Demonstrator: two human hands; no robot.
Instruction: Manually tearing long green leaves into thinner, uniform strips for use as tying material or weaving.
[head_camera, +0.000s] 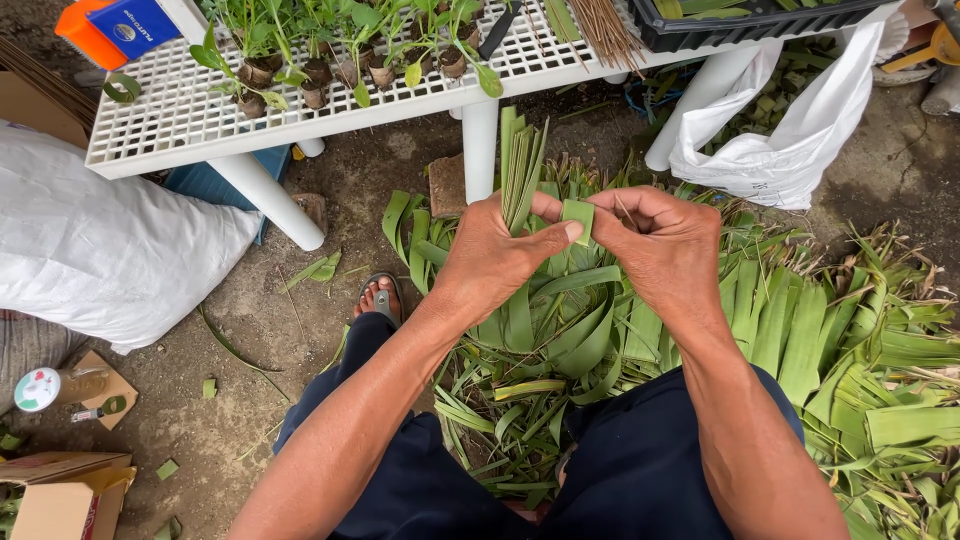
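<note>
Both hands are closed on green leaf material, held above a pile of cut leaves (600, 340) on the ground. The left hand (495, 250) clasps a bundle of long leaf strips (521, 165) that stand up out of the fist, and its thumb presses on a small folded leaf piece (578, 214). The right hand (665, 245) pinches the other side of that same folded piece with its fingertips, so the two hands meet at it, just in front of the person's knees.

Above the hands stands a white plastic grid surface (180, 115) on round white legs. On it sit several small dark pots (318, 72), each holding a green seedling with a few leaves; the pots stand close together in a loose row. At the top right of the surface is a black crate (690, 38) with more green leaves showing inside it. A bunch of thin brown sticks (605, 30) lies beside the crate. An orange and blue box (110, 28) lies at the surface's left end.

A white plastic bag (790, 140) hangs from the right end of the surface; what it holds cannot be seen. A large white sack (100, 250), full and bulging, lies on the ground at the left. An open cardboard box (60, 495) sits at the lower left corner.
</note>
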